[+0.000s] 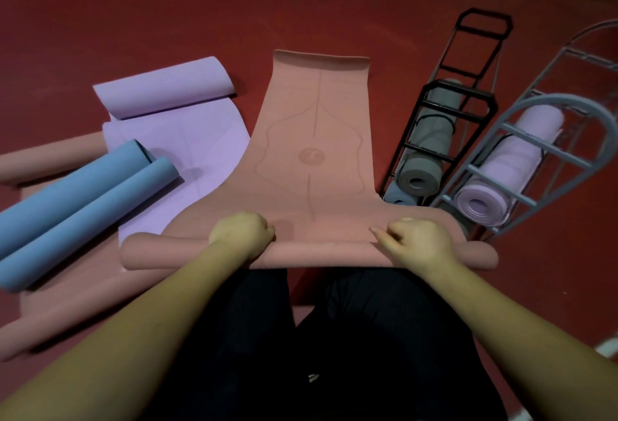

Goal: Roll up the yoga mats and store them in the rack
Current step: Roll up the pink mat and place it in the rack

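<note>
Stretching away across the red floor (200, 19) lies a salmon-pink yoga mat (311, 139), flat along most of its length, with its far end curling up slightly and its near end wound into a roll (307, 255) just in front of the person's dark-trousered knees. To its left a lilac mat (174, 139) lies half open, its far end rolled over, and partly overlapped by the pink mat's edge. On the lilac mat rests a blue mat (77, 206) curled from both ends into two side-by-side tubes. Another pink mat (67, 307) lies under these at the left edge of the view. To the right stand two wire racks: a black rack (444, 113) holding rolled grey mats (424, 159), and a grey arched rack (548, 153) holding a rolled lilac mat (501, 183). The left hand (242, 233) is curled knuckles-up over the roll, gripping it. The right hand (414, 241) grips the roll too, fingers bent, forefinger stretched along the mat.
</note>
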### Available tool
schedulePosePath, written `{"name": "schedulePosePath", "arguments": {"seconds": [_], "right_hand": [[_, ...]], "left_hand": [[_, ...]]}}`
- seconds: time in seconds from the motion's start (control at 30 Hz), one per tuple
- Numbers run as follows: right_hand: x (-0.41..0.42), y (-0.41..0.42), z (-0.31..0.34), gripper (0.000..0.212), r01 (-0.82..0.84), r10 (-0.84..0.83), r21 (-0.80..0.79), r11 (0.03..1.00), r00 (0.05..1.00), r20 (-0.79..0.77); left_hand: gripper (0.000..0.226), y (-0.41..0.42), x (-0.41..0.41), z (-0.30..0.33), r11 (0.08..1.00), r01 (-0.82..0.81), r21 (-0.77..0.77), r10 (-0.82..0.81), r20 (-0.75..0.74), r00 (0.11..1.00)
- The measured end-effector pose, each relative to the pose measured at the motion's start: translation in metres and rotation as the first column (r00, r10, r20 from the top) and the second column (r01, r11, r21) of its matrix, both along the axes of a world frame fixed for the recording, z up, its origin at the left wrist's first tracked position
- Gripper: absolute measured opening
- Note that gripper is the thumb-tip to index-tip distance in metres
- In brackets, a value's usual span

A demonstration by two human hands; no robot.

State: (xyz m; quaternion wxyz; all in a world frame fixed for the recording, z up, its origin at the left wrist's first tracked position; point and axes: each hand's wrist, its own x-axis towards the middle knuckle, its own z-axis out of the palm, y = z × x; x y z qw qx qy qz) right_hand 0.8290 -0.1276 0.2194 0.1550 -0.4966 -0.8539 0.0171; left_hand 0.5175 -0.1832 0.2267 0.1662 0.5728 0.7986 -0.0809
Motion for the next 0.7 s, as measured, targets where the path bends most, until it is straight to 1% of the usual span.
{"name": "schedulePosePath", "arguments": {"seconds": [0.1,0.2,0.3,0.4,0.53,0.63,0.7], "right_hand": [[0.006,-0.010,-0.003,0.052,-0.014,0.015,0.090,0.996,1.000,-0.010],[0.011,-0.019,-0.008,0.050,-0.011,0.005,0.148,0.989,0.999,0.039],[0.010,-0.028,-0.009,0.047,0.018,-0.027,0.148,0.989,0.998,0.061],[0.006,-0.035,-0.011,0.045,0.027,-0.051,0.157,0.987,0.988,0.148],[0.001,-0.014,-0.003,0.053,0.039,-0.040,0.010,0.999,0.977,0.208],[-0.002,-0.002,-0.002,0.043,0.071,-0.048,-0.113,0.991,0.981,0.189],[-0.003,0.002,0.000,0.041,0.097,-0.069,-0.179,0.979,0.986,0.155]], "left_hand": [[0.040,0.001,-0.002,-0.003,0.999,0.031,0.031,-0.030,-0.036,0.999],[0.037,0.001,-0.005,-0.002,1.000,-0.003,0.019,0.003,-0.001,1.000],[0.037,0.002,-0.006,-0.001,1.000,-0.010,0.011,0.010,0.015,1.000],[0.040,0.001,-0.006,0.002,0.999,0.006,0.039,-0.006,0.000,1.000],[0.045,-0.003,-0.002,0.004,0.994,0.043,0.102,-0.038,-0.049,0.998],[0.050,-0.012,0.000,0.007,0.974,0.119,0.190,-0.089,-0.162,0.983],[0.054,-0.021,0.000,0.007,0.951,0.128,0.281,-0.087,-0.153,0.984]]}}
